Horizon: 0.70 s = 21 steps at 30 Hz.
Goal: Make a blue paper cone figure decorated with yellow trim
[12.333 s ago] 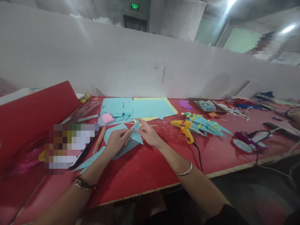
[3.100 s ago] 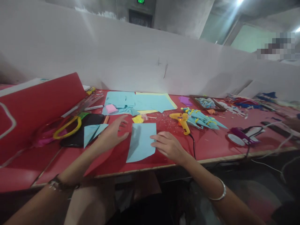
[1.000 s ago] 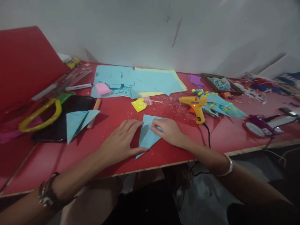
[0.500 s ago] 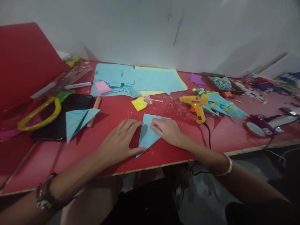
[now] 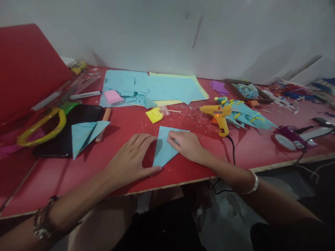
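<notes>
A folded piece of light blue paper point(image 5: 161, 150) lies flat near the table's front edge, between my hands. My right hand point(image 5: 184, 144) rests on its right part with fingers curled together, pressing the paper down. My left hand point(image 5: 137, 155) lies along the left side, fingers stretched and thumb apart from them. Its thumb touches or nearly touches the paper's lower end. What lies under the right fingers is hidden. Left of my left hand, a folded blue paper cone point(image 5: 87, 136) leans over a black phone-like slab point(image 5: 69, 146).
A yellow glue gun point(image 5: 218, 116) with its cord stands right of the paper, before blue paper cones point(image 5: 248, 116) with yellow trim. Blue sheets point(image 5: 180, 87) lie at the back, with a yellow packet point(image 5: 154, 115) in front. A yellow-handled tool point(image 5: 42, 129) sits left, a purple device point(image 5: 290, 137) right.
The paper's pointed lower tip, which stuck out below my left thumb, no longer shows; the lower end looks blunter. My left thumb has shifted slightly down. My right hand stays on the paper.
</notes>
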Tool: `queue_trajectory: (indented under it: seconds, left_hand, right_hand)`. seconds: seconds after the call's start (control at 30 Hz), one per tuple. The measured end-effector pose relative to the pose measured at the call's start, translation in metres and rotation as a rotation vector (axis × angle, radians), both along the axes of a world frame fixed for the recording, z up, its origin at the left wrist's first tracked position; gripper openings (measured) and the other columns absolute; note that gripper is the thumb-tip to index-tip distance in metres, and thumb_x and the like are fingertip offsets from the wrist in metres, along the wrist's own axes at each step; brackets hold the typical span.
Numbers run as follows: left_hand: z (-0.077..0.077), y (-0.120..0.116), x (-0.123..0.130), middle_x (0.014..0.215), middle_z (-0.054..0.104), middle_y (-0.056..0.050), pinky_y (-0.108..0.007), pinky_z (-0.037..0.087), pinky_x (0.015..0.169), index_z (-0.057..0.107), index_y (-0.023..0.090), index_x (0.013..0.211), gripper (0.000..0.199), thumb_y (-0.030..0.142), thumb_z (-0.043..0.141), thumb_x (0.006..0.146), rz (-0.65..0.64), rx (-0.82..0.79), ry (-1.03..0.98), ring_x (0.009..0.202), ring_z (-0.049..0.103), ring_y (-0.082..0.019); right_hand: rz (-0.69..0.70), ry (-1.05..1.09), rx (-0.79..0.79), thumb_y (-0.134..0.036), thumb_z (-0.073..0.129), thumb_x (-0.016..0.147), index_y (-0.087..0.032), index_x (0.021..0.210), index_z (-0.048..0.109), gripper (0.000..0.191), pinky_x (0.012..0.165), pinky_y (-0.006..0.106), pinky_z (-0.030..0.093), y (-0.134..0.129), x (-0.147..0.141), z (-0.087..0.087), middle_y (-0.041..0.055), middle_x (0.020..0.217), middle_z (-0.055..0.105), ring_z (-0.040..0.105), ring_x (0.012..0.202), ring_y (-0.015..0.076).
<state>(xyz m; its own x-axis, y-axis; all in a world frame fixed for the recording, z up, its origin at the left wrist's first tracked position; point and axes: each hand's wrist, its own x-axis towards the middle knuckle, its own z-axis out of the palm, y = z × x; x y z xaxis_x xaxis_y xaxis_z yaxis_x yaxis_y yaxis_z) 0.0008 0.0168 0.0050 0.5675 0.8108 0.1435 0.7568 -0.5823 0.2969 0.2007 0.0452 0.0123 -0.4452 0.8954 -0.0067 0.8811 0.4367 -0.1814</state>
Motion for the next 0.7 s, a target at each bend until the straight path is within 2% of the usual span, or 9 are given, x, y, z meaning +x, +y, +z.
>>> queue_trajectory:
  seconds: [0.1, 0.27, 0.37, 0.53, 0.7]
  left_hand:
    - [0.000, -0.001, -0.002, 0.119, 0.044, -0.009, -0.041, 0.035, 0.090, 0.036, 0.020, 0.123, 0.066, 0.059, 0.047, 0.070, -0.010, -0.016, 0.013, 0.109, 0.040, -0.026]
    - [0.001, -0.003, -0.007, 0.125, 0.039, -0.005, -0.042, 0.034, 0.091, 0.039, 0.034, 0.124, 0.053, 0.054, 0.043, 0.075, -0.079, -0.055, 0.047, 0.114, 0.036, -0.026]
    - [0.001, -0.004, -0.010, 0.128, 0.037, -0.004, -0.043, 0.034, 0.093, 0.040, 0.038, 0.124, 0.049, 0.052, 0.042, 0.077, -0.094, -0.059, 0.069, 0.117, 0.033, -0.027]
    - [0.003, -0.003, -0.012, 0.133, 0.033, -0.004, -0.045, 0.032, 0.094, 0.033, 0.040, 0.128, 0.055, 0.054, 0.042, 0.076, -0.113, -0.084, 0.128, 0.118, 0.033, -0.027]
    - [0.014, 0.001, -0.011, 0.143, 0.023, -0.001, -0.048, 0.024, 0.100, 0.026, 0.039, 0.132, 0.063, 0.057, 0.044, 0.073, -0.115, -0.152, 0.224, 0.126, 0.023, -0.030]
  right_hand:
    - [-0.002, 0.008, 0.002, -0.035, 0.035, 0.087, -0.018, 0.081, 0.052, 0.024, 0.051, 0.024, 0.018, 0.000, 0.000, 0.000, 0.0028, 0.075, 0.062, 0.053, 0.066, 0.0142]
    - [-0.008, 0.009, 0.003, -0.034, 0.035, 0.087, -0.019, 0.082, 0.053, 0.024, 0.051, 0.024, 0.018, 0.000, 0.000, 0.000, 0.0029, 0.076, 0.062, 0.052, 0.066, 0.0137]
    - [-0.013, -0.001, 0.000, -0.034, 0.036, 0.087, -0.019, 0.082, 0.053, 0.024, 0.051, 0.024, 0.019, -0.001, 0.000, 0.000, 0.0030, 0.076, 0.062, 0.053, 0.066, 0.0139]
    - [0.000, 0.003, 0.017, -0.034, 0.036, 0.087, -0.019, 0.082, 0.053, 0.023, 0.050, 0.025, 0.019, -0.001, 0.000, 0.000, 0.0023, 0.076, 0.062, 0.054, 0.067, 0.0139]
    - [0.020, 0.010, 0.061, -0.033, 0.035, 0.087, -0.019, 0.082, 0.053, 0.023, 0.051, 0.024, 0.024, 0.001, 0.001, -0.002, 0.0014, 0.074, 0.061, 0.054, 0.068, 0.0137]
